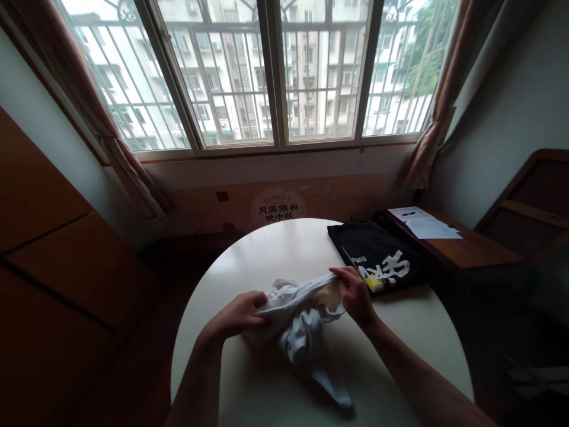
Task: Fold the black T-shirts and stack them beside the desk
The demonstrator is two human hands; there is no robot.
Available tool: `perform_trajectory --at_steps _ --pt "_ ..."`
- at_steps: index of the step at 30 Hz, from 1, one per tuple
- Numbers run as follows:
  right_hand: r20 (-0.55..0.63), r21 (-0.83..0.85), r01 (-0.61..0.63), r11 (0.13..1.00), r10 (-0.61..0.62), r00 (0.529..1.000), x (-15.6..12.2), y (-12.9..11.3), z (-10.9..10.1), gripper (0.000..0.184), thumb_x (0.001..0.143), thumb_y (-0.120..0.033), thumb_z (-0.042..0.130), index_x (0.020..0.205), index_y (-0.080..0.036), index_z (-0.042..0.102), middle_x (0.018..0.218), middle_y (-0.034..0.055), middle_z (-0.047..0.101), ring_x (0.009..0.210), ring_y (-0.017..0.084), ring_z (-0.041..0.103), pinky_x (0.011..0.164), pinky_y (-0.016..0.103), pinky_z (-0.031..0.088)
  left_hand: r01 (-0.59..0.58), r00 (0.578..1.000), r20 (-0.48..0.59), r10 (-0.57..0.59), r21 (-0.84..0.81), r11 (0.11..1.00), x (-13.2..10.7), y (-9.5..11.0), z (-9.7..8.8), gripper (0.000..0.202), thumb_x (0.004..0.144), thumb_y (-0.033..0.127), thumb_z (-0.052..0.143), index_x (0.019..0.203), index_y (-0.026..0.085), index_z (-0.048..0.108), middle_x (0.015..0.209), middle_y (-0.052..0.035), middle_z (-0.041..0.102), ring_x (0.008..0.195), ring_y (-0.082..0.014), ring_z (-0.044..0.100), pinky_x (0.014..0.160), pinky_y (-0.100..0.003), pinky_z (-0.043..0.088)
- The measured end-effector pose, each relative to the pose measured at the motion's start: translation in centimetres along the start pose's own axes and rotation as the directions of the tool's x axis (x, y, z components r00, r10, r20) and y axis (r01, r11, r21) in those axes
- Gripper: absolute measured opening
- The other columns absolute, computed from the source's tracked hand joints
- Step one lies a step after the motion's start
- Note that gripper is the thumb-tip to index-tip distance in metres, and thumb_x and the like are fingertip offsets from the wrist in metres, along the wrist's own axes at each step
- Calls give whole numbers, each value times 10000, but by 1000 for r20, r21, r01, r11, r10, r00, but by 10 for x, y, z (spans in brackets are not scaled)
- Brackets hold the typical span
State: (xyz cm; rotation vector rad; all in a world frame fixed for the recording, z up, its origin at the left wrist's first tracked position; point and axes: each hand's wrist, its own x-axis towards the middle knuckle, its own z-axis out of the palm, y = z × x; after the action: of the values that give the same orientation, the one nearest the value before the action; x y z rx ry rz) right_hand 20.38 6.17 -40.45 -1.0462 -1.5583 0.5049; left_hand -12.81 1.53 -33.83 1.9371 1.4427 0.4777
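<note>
A crumpled white garment (304,338) is stretched between my two hands above the round white table (249,255). Its edge is pinched by my left hand (242,313) on one side. On the other side my right hand (353,293) grips the same edge, fingers closed on the cloth. Between them the fabric gapes, showing a paler yellowish inside. One loose end of it trails down toward the near part of the tabletop. Which kind of garment it is, I cannot tell. Just beyond my right hand lies a folded black T-shirt (377,255) with white and yellow lettering.
Right of the table stands a brown wooden side table (471,246) with white papers (422,222) and a dark small item on them. A wooden chair (528,196) is at the far right. Behind the table are a printed panel (200,207) and a barred window. A wooden cabinet (53,255) stands left.
</note>
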Motion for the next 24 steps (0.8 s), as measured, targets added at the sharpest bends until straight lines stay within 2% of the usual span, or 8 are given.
perform_trajectory --at_steps 4,8,12,14,16,18,20,24 --pt "6 -7 -8 1000 9 1000 3 8 -3 319 913 -212 473 1072 -190 749 1078 108 670 1017 235 644 927 376 538 -10 963 -268 35 97 995 4 -5 1 268 784 393 600 638 203 479 644 35 499 626 -131 448 569 -235 333" --pt "147 45 -117 992 109 983 3 18 1 265 938 -295 491 1028 -176 710 1033 107 692 964 228 661 887 358 543 -8 816 -555 161 267 964 3 -2 -5 348 912 431 491 650 215 416 687 10 501 634 -137 439 609 -263 352" --pt "389 94 -306 947 248 887 0 20 -3 462 939 -442 559 1301 -156 588 1079 110 710 940 233 685 848 359 562 29 713 -663 228 354 935 6 -3 -1 293 935 372 481 685 221 464 760 -25 549 695 -168 507 660 -286 413" --pt "520 81 -327 942 240 820 -1 17 -10 707 853 -418 690 1474 -170 459 1275 127 667 1109 266 662 966 393 536 -35 737 -630 244 325 945 9 -6 3 164 908 356 543 825 218 574 878 -45 617 794 -193 577 734 -302 476" --pt "634 30 -318 947 228 739 -2 14 -19 934 740 -294 770 1567 -189 351 1452 128 570 1274 302 583 1087 428 463 -130 813 -520 261 276 952 10 -7 7 224 874 370 625 1043 223 633 1026 -61 662 909 -218 627 820 -330 514" --pt "693 -28 -314 949 245 678 -3 10 -25 1013 664 -180 749 1587 -194 333 1494 125 541 1318 329 550 1124 452 426 -179 890 -371 265 251 951 9 -4 9 333 845 402 695 1130 235 654 1089 -64 684 970 -236 648 866 -351 522" --pt "694 -62 -288 956 248 676 -3 7 -27 951 637 -130 698 1545 -195 423 1447 118 592 1294 345 569 1110 457 435 -181 934 -254 249 263 948 8 3 11 318 819 420 739 1075 237 692 1065 -61 702 971 -248 658 874 -360 520" --pt "606 -80 -174 982 186 773 -2 3 -22 607 703 -135 622 1303 -208 671 1217 78 736 1130 315 670 996 407 514 -198 954 -155 256 314 928 9 15 16 422 739 409 811 1116 252 705 1102 -67 701 1023 -282 646 904 -383 508"
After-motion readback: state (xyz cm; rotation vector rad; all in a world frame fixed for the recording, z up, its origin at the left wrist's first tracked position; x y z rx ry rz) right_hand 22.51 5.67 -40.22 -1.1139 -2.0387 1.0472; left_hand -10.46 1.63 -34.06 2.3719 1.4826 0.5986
